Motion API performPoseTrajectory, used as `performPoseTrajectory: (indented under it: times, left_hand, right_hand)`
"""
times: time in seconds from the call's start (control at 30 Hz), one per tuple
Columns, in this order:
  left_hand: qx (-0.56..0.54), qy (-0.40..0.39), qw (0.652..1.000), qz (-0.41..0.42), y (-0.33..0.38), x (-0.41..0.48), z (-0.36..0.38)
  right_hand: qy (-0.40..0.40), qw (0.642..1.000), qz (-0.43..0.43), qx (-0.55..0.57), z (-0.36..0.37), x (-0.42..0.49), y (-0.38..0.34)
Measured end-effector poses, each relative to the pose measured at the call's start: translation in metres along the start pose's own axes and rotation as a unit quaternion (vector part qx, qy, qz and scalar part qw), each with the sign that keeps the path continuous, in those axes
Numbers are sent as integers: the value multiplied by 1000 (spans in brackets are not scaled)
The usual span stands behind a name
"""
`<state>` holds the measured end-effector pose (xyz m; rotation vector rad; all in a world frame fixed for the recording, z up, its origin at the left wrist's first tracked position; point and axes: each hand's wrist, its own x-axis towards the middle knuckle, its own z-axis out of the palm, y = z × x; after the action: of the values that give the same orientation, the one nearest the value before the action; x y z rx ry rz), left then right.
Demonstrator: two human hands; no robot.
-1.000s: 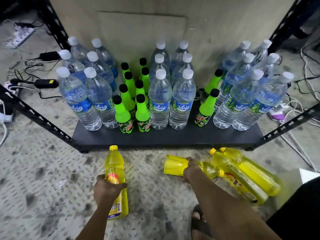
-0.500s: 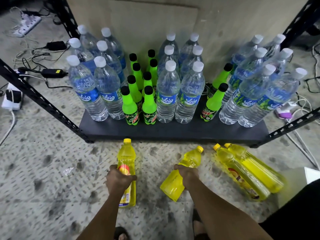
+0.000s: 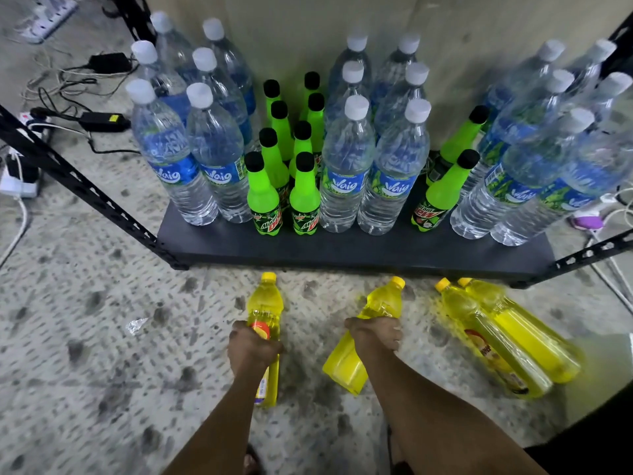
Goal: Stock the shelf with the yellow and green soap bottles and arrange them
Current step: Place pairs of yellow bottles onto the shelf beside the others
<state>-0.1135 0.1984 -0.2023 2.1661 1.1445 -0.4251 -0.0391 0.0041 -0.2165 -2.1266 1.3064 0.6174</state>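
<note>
My left hand (image 3: pixel 251 349) grips a yellow bottle (image 3: pixel 265 303) around its middle, cap pointing at the shelf. My right hand (image 3: pixel 375 334) grips a second yellow bottle (image 3: pixel 380 305) held tilted, cap up and forward, base towards me. Both are in front of the dark shelf board (image 3: pixel 342 250), just off its front edge. Two more yellow bottles (image 3: pixel 507 341) lie side by side on the floor to the right. Green bottles with black caps (image 3: pixel 284 197) stand on the shelf between the water bottles, with two more green bottles (image 3: pixel 442 190) further right.
Clear water bottles (image 3: pixel 191 162) with white caps fill the shelf's left, centre and right. Black perforated rack beams (image 3: pixel 85 197) run diagonally at left and right. Cables, adapters and power strips (image 3: pixel 102 120) lie on the speckled floor at left and right.
My right hand picked its yellow bottle up off the floor and turned it from lying sideways to cap-forward. Both hands with their bottles sit closer to the shelf front.
</note>
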Motion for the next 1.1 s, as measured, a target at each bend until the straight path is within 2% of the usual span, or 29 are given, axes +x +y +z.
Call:
performPoseTrajectory:
  times: [0.23, 0.37, 0.53, 0.7, 0.87, 1.1]
  left_hand:
    - [24, 7, 999, 37, 3, -11, -5]
    - [11, 0, 998, 62, 14, -37, -19]
    - [-28, 8, 993, 116, 47, -85, -51]
    - [-62, 39, 978, 195, 90, -144, -88]
    - [-103, 84, 949, 286, 141, -207, -130]
    - [-153, 149, 870, 444, 219, -306, -198]
  right_hand:
    - [-42, 996, -32, 71, -14, 3, 13]
    - [-24, 989, -89, 115, -34, -14, 25]
    - [13, 967, -186, 171, -91, -51, 28]
    - [51, 923, -311, 222, -169, -89, 28]
    - [91, 867, -412, 266, -262, -127, 26]
    - [119, 768, -533, 334, -406, -174, 20]
